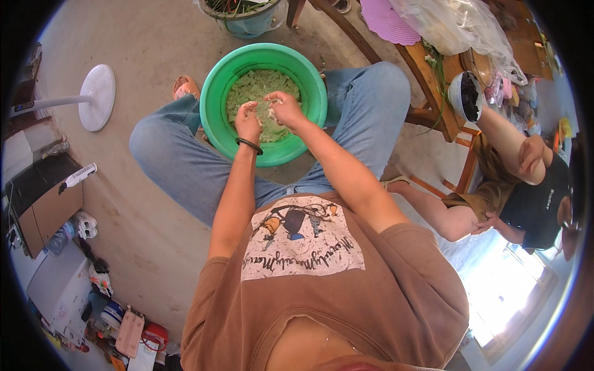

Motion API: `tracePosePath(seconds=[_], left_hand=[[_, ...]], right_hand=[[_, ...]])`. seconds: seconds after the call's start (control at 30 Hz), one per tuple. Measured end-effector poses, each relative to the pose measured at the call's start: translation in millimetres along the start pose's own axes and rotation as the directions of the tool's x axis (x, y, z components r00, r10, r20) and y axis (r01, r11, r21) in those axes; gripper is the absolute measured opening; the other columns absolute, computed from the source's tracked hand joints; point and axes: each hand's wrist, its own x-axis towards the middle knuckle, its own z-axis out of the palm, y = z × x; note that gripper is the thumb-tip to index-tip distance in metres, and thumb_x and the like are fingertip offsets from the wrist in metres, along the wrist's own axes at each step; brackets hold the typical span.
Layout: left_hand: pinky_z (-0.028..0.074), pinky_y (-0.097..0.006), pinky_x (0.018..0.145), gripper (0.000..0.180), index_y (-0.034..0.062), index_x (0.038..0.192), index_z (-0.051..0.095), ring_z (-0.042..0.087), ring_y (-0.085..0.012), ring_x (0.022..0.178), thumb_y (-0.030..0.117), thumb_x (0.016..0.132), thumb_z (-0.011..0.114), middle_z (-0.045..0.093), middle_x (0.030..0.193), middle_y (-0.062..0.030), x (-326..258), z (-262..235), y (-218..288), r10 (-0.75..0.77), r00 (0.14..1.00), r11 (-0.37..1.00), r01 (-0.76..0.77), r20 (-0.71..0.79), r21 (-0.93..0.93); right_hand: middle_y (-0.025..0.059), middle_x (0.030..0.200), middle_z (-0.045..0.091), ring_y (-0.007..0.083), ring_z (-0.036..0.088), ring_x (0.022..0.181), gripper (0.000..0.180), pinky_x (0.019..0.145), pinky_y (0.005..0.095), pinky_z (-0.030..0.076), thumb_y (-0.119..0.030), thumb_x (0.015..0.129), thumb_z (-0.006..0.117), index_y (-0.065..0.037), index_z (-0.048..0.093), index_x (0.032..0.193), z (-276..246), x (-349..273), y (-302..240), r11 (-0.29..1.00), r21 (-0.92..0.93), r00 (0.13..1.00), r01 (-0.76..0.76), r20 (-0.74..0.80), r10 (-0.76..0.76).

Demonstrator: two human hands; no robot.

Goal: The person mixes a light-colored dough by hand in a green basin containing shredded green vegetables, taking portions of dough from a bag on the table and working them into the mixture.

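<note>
A green plastic basin [213,74] stands between my knees. Pale green, crumbly mixture [266,83] covers its bottom. Over the left part of the mixture is my left hand [248,123], fingers curled together, with bits of the mixture on its fingertips. A dark bangle [249,146] circles that wrist. My right hand [287,111] is close beside it, fingers bent inward toward the left hand, with clumps of the mixture at its fingers and thumb. The hands are slightly apart.
Beyond the basin stands a bucket [247,23] with greens. A wooden table [427,80] at right carries plastic bags and a bowl [464,98] with dark contents. Another person [495,185] sits at right. A white fan base [97,98] rests on the floor at left.
</note>
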Motion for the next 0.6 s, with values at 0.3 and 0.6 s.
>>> tracePosePath(seconds=[0.3,0.6], left_hand=[[0.047,-0.029,0.068,0.012,0.0010,0.089,0.061,0.057,-0.0205,0.070,0.005,0.081,0.053,0.061,0.086,-0.0112,28.4,-17.4,-29.7,0.299,0.941,0.944,-0.268,-0.158,0.193],[0.041,-0.035,0.084,0.037,0.0064,0.118,0.051,0.052,-0.0268,0.095,0.015,0.083,0.058,0.052,0.110,-0.0142,27.3,-21.0,-20.1,0.362,0.915,0.840,-0.237,-0.178,0.487]], right_hand=[[0.0060,0.077,0.062,0.0117,0.058,0.061,0.027,0.042,0.0257,0.043,-0.019,0.081,0.061,-0.003,0.059,0.102,25.2,21.2,13.0,0.999,-0.046,1.000,-0.028,0.010,0.028],[0.0168,0.097,0.063,0.0289,0.061,0.089,0.034,0.076,0.0401,0.049,-0.022,0.080,0.056,-0.005,0.060,0.110,42.8,132.9,18.5,0.814,-0.578,0.982,0.052,-0.119,-0.147]])
